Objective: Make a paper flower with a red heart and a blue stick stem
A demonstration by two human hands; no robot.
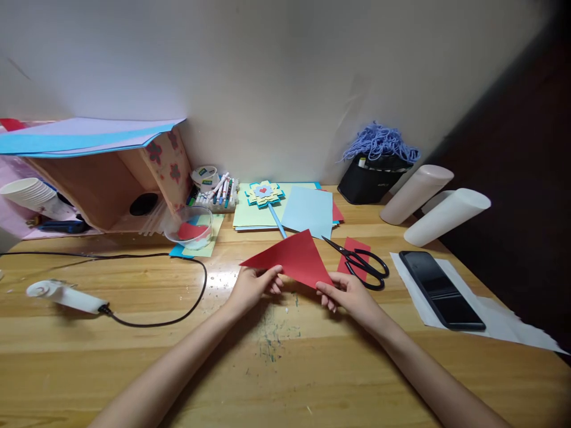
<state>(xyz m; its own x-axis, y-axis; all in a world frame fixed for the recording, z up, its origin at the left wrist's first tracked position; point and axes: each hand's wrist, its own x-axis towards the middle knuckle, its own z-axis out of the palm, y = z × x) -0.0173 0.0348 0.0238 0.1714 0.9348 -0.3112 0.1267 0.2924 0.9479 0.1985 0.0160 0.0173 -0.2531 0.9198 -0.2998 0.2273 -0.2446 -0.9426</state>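
A red sheet of paper (pixel 292 257), triangular in outline, is held up just above the wooden table between my two hands. My left hand (pixel 257 287) pinches its lower left edge, thumb on top and fingers underneath. At the lower right corner, my right hand (pixel 345 294) grips it the same way. Black-handled scissors (pixel 357 260) lie close to my right hand, across a smaller red paper piece (pixel 357 244). Behind the red sheet, a paper flower (pixel 264 193) on a blue stem rests on stacked coloured paper (pixel 250 219), beside a pale blue sheet (pixel 308 209).
A white glue gun (pixel 69 297) with a looping black cord lies left, near a clear bowl (pixel 191 229) holding red scraps. Behind are an open box (pixel 102 190) and markers (pixel 223 193). To the right are a phone (pixel 441 291), paper rolls (pixel 446 217) and a yarn-topped black holder (pixel 368 181).
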